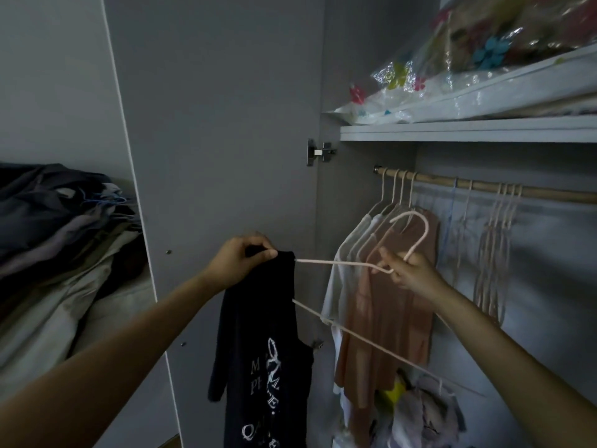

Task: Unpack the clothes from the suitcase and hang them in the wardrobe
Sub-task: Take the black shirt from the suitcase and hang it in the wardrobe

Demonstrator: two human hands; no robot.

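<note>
Left hand point(237, 263) pinching black top point(261, 350) at shoulder; right hand point(412, 273) gripping pink hanger point(339, 262) neck, fingers curled.

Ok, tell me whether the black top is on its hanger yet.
Partly on. One hanger arm is inside the black top; the other is bare. Left hand pinches the fabric, right hand grips the hanger.

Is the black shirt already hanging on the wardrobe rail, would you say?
No. The black shirt hangs from the left hand, and the right hand holds its hanger below the rail.
</note>
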